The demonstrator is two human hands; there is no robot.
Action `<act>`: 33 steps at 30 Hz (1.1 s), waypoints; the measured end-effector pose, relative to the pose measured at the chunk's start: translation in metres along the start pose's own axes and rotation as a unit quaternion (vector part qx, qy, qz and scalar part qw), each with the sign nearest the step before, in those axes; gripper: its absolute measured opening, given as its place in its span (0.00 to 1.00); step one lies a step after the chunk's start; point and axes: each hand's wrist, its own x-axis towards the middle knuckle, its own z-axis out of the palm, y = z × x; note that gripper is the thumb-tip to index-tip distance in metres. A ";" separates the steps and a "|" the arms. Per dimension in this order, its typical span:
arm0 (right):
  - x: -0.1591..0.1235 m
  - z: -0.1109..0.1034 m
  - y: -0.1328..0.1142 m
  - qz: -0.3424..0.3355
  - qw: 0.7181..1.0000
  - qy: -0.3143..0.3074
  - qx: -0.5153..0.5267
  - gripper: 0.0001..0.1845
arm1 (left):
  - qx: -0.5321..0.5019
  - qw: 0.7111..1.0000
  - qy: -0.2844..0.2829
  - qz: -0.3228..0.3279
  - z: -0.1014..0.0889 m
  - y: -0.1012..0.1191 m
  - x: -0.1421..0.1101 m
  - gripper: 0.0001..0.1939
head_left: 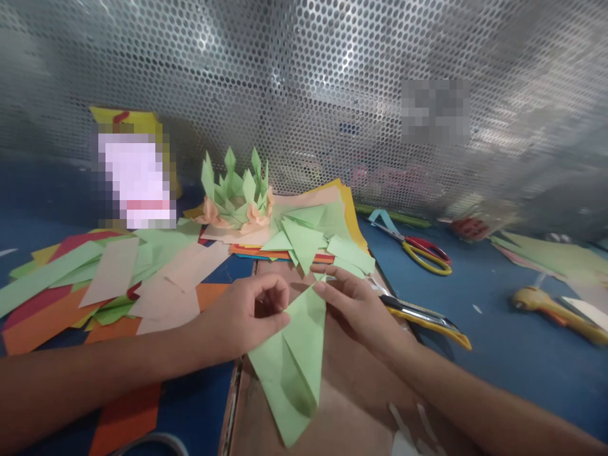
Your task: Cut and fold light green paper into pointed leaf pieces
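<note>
A folded piece of light green paper (pixel 299 354) is held up between my two hands over a brown board (pixel 266 424). Thumb and curled fingers of my left hand (pixel 256 313) pinch its left edge. At its upper corner, my right hand (pixel 351 301) grips the paper between thumb and fingers. Just beyond lie several folded green paper pieces (pixel 304 237) on a stack of coloured sheets (pixel 349 221). Behind them to the left stands a paper crown-like ring (pixel 235 196) with green points and peach folded pieces round its base.
Loose coloured paper strips (pixel 114 272) cover the left side. Right of the board are a yellow utility knife (pixel 427 320), scissors (pixel 422 250) with red and yellow handles, and a yellow glue gun (pixel 551 304). A perforated metal panel (pixel 285 76) closes off the back. Paper scraps (pixel 403 437) lie near the front.
</note>
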 end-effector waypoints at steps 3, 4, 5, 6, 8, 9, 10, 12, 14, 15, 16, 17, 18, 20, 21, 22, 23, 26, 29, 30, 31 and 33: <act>-0.001 -0.001 -0.001 -0.035 0.997 -0.003 -0.067 0.24 | 0.067 0.998 -0.010 0.002 0.000 -0.001 -0.002 0.08; -0.002 -0.002 -0.001 -0.054 0.993 -0.003 -0.107 0.23 | 0.097 0.995 -0.015 0.002 0.000 -0.001 -0.002 0.07; -0.002 -0.002 0.000 -0.072 0.986 -0.003 -0.149 0.22 | 0.128 0.992 -0.022 0.005 0.000 -0.001 -0.003 0.07; -0.003 -0.001 0.000 -0.090 0.977 0.000 -0.191 0.22 | 0.159 0.987 -0.030 0.010 0.000 -0.001 -0.003 0.07; -0.004 -0.001 0.002 -0.116 0.954 0.014 -0.274 0.22 | 0.217 0.975 -0.039 0.030 0.000 -0.001 -0.004 0.08; -0.005 0.000 0.002 -0.122 0.943 0.020 -0.309 0.21 | 0.240 0.969 -0.040 0.044 0.000 -0.002 -0.004 0.09; -0.005 0.001 0.003 -0.123 0.932 0.027 -0.339 0.20 | 0.259 0.963 -0.040 0.058 0.000 -0.002 -0.004 0.10; -0.006 0.003 0.003 -0.120 0.916 0.037 -0.382 0.19 | 0.287 0.954 -0.044 0.081 -0.001 -0.004 -0.004 0.13; -0.007 0.004 0.004 -0.118 0.904 0.040 -0.408 0.20 | 0.303 0.947 -0.052 0.093 -0.002 -0.005 -0.004 0.15; -0.007 0.004 0.004 -0.118 0.901 0.040 -0.416 0.20 | 0.308 0.945 -0.056 0.092 -0.002 -0.006 -0.004 0.15; -0.008 0.004 0.004 -0.118 0.898 0.038 -0.423 0.21 | 0.314 0.943 -0.060 0.090 -0.003 -0.006 -0.004 0.15; -0.008 0.004 0.004 -0.118 0.896 0.035 -0.426 0.21 | 0.319 0.941 -0.064 0.089 -0.003 -0.006 -0.004 0.14; -0.008 0.004 0.005 -0.119 0.896 0.034 -0.427 0.21 | 0.326 0.939 -0.069 0.090 -0.003 -0.005 -0.005 0.14; -0.007 0.003 0.006 -0.124 0.896 0.032 -0.426 0.21 | 0.338 0.932 -0.078 0.100 -0.003 -0.005 -0.005 0.14; -0.007 0.003 0.006 -0.127 0.895 0.032 -0.426 0.21 | 0.344 0.930 -0.082 0.105 -0.003 -0.004 -0.005 0.13; -0.006 0.003 0.007 -0.130 0.895 0.034 -0.426 0.21 | 0.348 0.927 -0.086 0.109 -0.003 -0.004 -0.005 0.13; -0.006 0.003 0.007 -0.133 0.894 0.036 -0.426 0.21 | 0.351 0.926 -0.088 0.112 -0.003 -0.004 -0.005 0.13; -0.005 0.004 0.007 -0.137 0.893 0.037 -0.428 0.22 | 0.357 0.922 -0.092 0.120 -0.004 -0.004 -0.005 0.12; -0.006 0.005 0.006 -0.137 0.889 0.033 -0.436 0.20 | 0.364 0.915 -0.090 0.148 -0.006 -0.001 -0.004 0.12; -0.006 0.005 0.005 -0.137 0.888 0.034 -0.438 0.19 | 0.369 0.912 -0.086 0.159 -0.006 0.000 -0.004 0.11; -0.006 0.006 0.005 -0.137 0.887 0.036 -0.440 0.18 | 0.375 0.907 -0.085 0.169 -0.006 0.002 -0.004 0.11; -0.006 0.006 0.004 -0.136 0.887 0.044 -0.439 0.15 | 0.381 0.900 -0.095 0.188 -0.006 0.004 -0.003 0.13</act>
